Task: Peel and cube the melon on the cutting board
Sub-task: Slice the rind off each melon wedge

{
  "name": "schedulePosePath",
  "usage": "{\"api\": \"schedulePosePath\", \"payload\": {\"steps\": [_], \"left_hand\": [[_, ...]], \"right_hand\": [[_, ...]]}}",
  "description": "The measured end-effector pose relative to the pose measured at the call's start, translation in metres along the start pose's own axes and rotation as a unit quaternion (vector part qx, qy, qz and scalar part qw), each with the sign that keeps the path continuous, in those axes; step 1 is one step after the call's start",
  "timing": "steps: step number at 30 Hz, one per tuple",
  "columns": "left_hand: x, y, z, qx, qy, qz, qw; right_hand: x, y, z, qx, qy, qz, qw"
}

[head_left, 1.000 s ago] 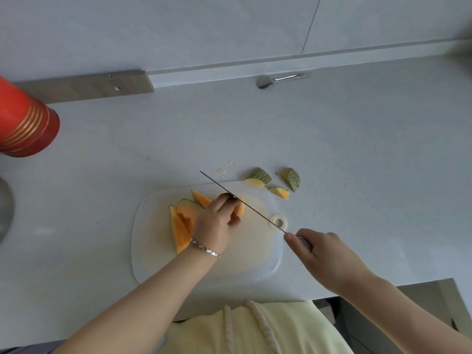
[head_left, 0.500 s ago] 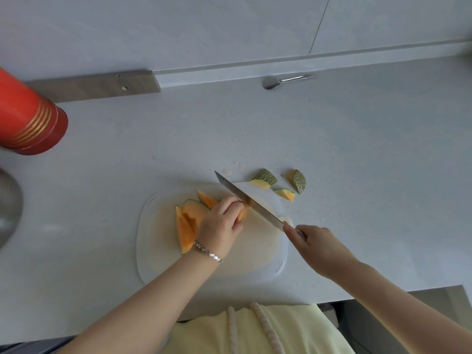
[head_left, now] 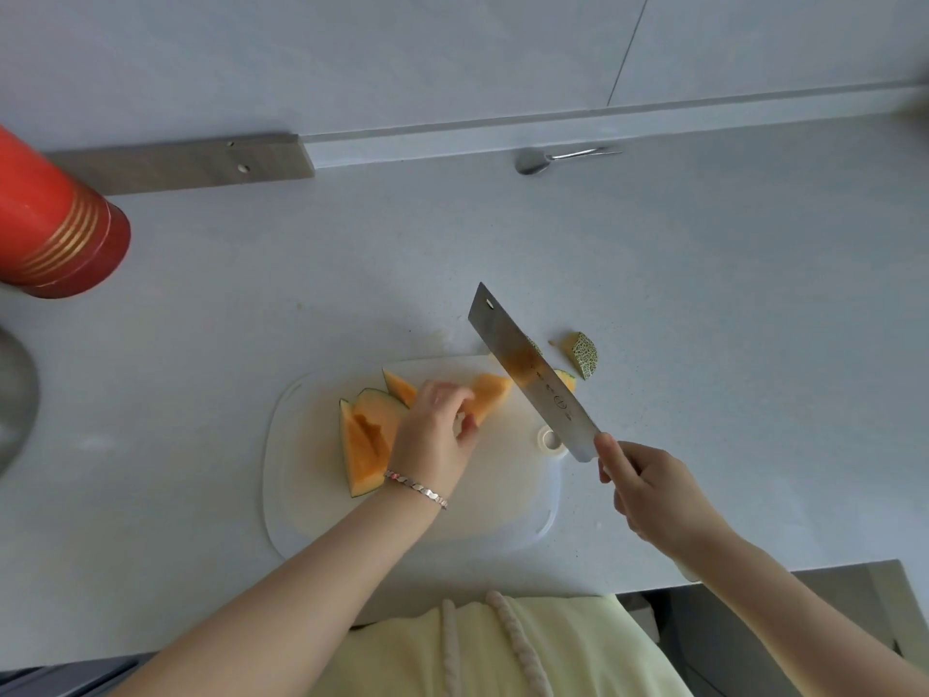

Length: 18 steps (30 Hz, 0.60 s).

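Observation:
A white cutting board (head_left: 321, 515) lies on the counter. On it are orange melon wedges with green rind (head_left: 367, 445) at the left and a peeled orange piece (head_left: 490, 394) further right. My left hand (head_left: 435, 435) holds the peeled piece with curled fingers. My right hand (head_left: 648, 487) grips the handle of a broad cleaver (head_left: 528, 374), its flat side tilted up over the board's far right corner. Cut rind pieces (head_left: 583, 354) lie on the counter just beyond the board, partly hidden by the blade.
A red cylindrical container (head_left: 50, 223) stands at the far left, with a grey bowl rim (head_left: 15, 399) below it. A metal spoon (head_left: 548, 161) lies near the back wall. The counter's front edge runs close to my body.
The cleaver has turned from edge-on to flat side showing and has lifted to the right of the melon piece. My left hand has shifted slightly on the peeled piece.

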State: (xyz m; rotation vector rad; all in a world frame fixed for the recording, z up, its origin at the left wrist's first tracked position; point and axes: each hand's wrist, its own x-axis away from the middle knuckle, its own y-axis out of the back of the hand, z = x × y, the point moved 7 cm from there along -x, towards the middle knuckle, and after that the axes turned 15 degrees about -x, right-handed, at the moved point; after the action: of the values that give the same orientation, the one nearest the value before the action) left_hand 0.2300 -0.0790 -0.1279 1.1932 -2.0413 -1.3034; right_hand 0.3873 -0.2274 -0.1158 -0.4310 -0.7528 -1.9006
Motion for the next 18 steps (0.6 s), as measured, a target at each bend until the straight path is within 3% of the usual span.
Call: {"api": "schedulePosePath", "payload": {"steps": [6, 18], "left_hand": [[-0.001, -0.004, -0.002, 0.054, 0.132, 0.024, 0.99], [-0.009, -0.007, -0.005, 0.081, 0.203, 0.024, 0.976]], "right_hand": [[0.0, -0.001, -0.002, 0.046, -0.001, 0.012, 0.999], [0.0, 0.003, -0.003, 0.122, 0.013, 0.001, 0.992]]}}
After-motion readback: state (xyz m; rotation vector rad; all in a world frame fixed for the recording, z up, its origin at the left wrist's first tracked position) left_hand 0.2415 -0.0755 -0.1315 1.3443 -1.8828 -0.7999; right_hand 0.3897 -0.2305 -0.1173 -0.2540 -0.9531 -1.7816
